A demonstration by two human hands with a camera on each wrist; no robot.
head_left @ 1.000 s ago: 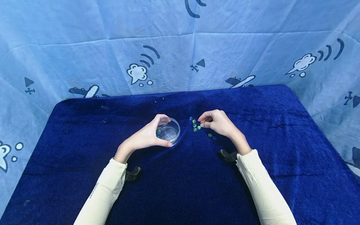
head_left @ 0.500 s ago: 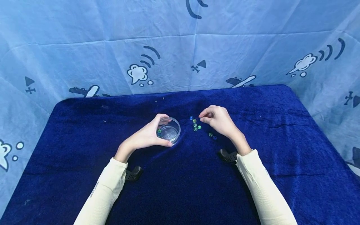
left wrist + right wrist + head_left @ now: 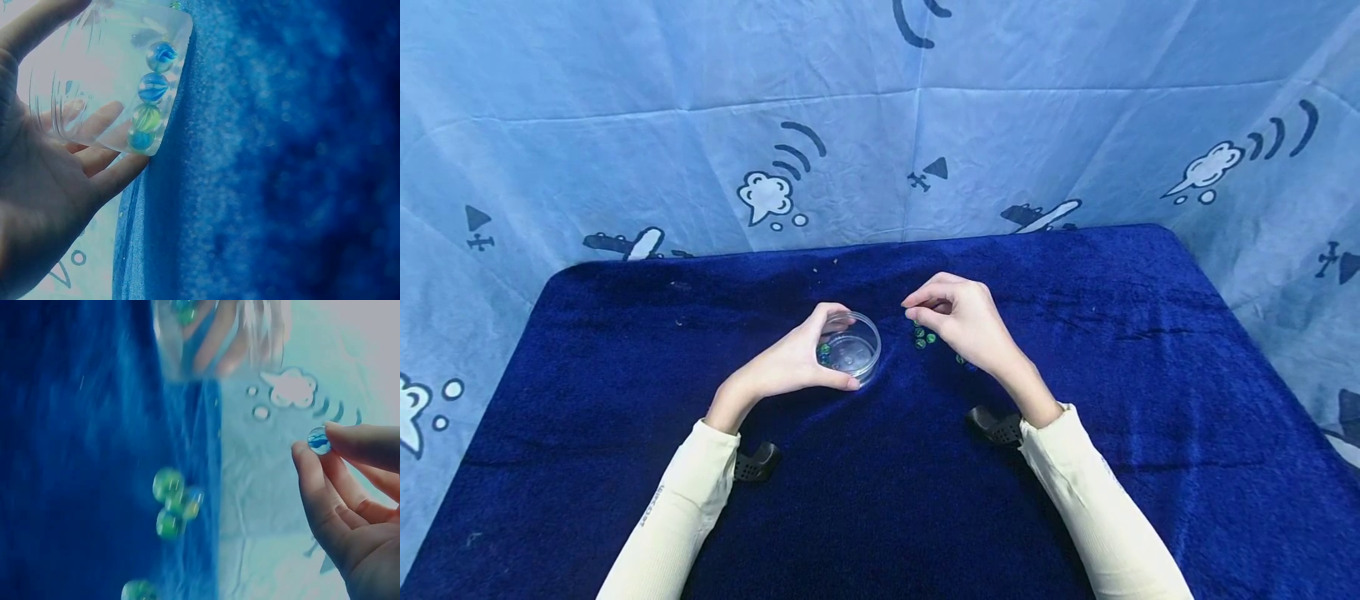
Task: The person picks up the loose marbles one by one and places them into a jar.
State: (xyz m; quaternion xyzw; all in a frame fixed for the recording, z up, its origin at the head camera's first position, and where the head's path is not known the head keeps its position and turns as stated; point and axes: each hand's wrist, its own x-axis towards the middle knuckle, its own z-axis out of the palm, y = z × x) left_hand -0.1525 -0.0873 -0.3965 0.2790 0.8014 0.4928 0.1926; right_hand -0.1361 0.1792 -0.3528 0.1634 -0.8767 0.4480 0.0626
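My left hand point(image 3: 793, 358) grips a clear plastic jar point(image 3: 871, 357), its mouth tilted toward the right. Several blue and green glass marbles point(image 3: 154, 86) lie inside against the jar's bottom, as the left wrist view shows. My right hand point(image 3: 966, 321) pinches a blue marble point(image 3: 319, 441) between thumb and fingertips, a short way right of the jar. In the head view that marble is hidden by the fingers. Beneath this hand a small cluster of green marbles point(image 3: 920, 332) lies on the cloth, partly covered by it.
A dark blue velvet cloth point(image 3: 865, 483) covers the table. Another green marble point(image 3: 960, 359) lies apart from the cluster, close to the right wrist. Behind the table's far edge hangs a light blue printed curtain point(image 3: 850, 167).
My right hand has risen from beside the marbles and shifted left toward the jar, now covering some marbles in the head view. My left hand and the jar have stayed about still.
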